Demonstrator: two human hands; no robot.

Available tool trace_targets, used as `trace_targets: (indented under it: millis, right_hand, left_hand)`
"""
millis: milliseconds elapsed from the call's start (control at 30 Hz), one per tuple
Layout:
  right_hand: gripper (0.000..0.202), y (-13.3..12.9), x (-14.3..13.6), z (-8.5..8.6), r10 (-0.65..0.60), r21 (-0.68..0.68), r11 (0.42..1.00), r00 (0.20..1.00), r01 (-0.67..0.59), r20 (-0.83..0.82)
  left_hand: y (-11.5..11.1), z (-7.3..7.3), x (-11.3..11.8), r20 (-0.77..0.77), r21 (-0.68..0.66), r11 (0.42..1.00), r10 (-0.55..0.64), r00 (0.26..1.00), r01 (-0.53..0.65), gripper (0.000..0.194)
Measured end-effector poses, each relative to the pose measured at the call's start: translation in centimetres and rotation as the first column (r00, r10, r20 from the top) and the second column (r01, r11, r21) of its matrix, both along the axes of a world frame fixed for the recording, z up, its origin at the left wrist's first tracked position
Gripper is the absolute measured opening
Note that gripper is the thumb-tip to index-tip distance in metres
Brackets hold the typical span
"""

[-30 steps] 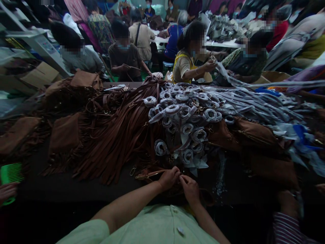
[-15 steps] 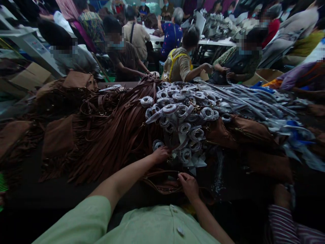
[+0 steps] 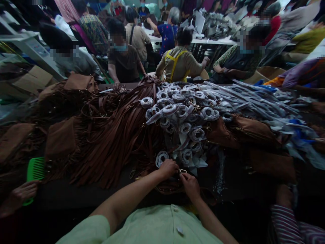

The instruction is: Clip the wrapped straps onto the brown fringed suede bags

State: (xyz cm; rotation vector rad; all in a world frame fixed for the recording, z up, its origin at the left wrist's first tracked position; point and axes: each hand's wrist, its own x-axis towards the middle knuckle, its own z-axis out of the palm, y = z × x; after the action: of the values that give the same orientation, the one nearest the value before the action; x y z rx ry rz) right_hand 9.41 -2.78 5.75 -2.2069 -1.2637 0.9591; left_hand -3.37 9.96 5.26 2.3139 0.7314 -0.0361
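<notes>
My left hand (image 3: 169, 168) and my right hand (image 3: 190, 183) are close together at the near edge of the dark table. Between their fingertips is a gold metal clasp (image 3: 182, 171), pinched by my right hand. The left fingers are bent beside it; what they hold is hidden. Beneath both hands lies a brown bag (image 3: 169, 187), partly covered by them. A wrapped strap coil (image 3: 161, 158) sits just beyond my left hand, beside a pile of similar plastic-wrapped coils (image 3: 181, 110).
Long brown straps (image 3: 114, 145) spread left of the coils. Fringed brown bags (image 3: 60, 138) lie further left. A co-worker's hand (image 3: 24, 192) holds a green comb (image 3: 35, 169). Striped sleeves (image 3: 285, 217) show at the right. People sit across the table.
My left hand has moved right and nearer, close to my right hand. The clasp now shows between them. The nearest coil has shifted nearer. The green comb has come further into view at left.
</notes>
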Motion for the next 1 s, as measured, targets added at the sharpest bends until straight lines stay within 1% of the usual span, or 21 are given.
trace_targets:
  millis: [133, 333, 433, 533, 633, 700, 767, 867, 933, 1000]
  right_hand:
    - [0.033, 0.5, 0.2, 0.1, 0.014, -0.047, 0.999, 1.0, -0.013, 0.012]
    - [0.032, 1.1, 0.3, 0.2, 0.029, -0.112, 0.993, 1.0, -0.029, 0.0]
    - [0.033, 1.2, 0.2, 0.0, 0.01, -0.116, 0.993, 1.0, -0.007, 0.026]
    - [0.034, 1.1, -0.1, -0.1, -0.023, -0.117, 0.993, 0.997, 0.031, 0.071]
    - [0.036, 1.1, -0.4, -0.1, -0.017, -0.116, 0.993, 0.995, 0.028, 0.094]
    - [0.038, 1.0, -0.5, 0.0, 0.007, -0.122, 0.992, 0.995, 0.006, 0.103]
    - [0.039, 1.0, -0.5, 0.0, 0.023, -0.125, 0.992, 0.995, -0.011, 0.095]
    - [0.035, 1.0, -0.2, -0.1, 0.005, -0.068, 0.998, 1.0, -0.004, 0.016]
    - [0.032, 0.9, 0.1, -0.2, -0.042, 0.005, 0.999, 0.997, 0.043, -0.058]
    - [0.035, 0.7, 0.4, -0.3, -0.081, 0.081, 0.992, 0.985, 0.094, -0.15]
  left_hand:
    - [-0.3, -0.5, -0.4, 0.038, 0.008, 1.0, 0.006, 0.999, -0.006, 0.018]
    - [-0.4, -0.4, -0.6, 0.035, 0.077, 0.997, -0.024, 0.999, 0.021, 0.017]
    - [-0.8, -0.3, -0.8, 0.047, 0.095, 0.995, -0.042, 0.998, 0.037, 0.018]
    - [-1.0, -0.2, -1.0, 0.077, 0.055, 0.998, -0.034, 0.996, 0.03, 0.021]
    - [-1.0, -0.3, -0.7, 0.077, -0.058, 0.997, 0.053, 0.996, -0.049, 0.023]
    - [-0.9, -0.2, -0.4, 0.009, -0.147, 0.98, 0.136, 0.991, -0.133, 0.021]
    - [-0.7, -0.1, 0.0, -0.085, -0.22, 0.95, 0.206, 0.975, -0.22, 0.019]
    - [-0.4, 0.1, 0.6, -0.172, -0.292, 0.903, 0.274, 0.946, -0.315, 0.018]
    - [-0.2, 0.2, 0.7, -0.179, -0.319, 0.881, 0.306, 0.935, -0.349, 0.019]
    - [-0.3, 0.4, 0.8, -0.156, -0.302, 0.88, 0.334, 0.929, -0.367, 0.021]
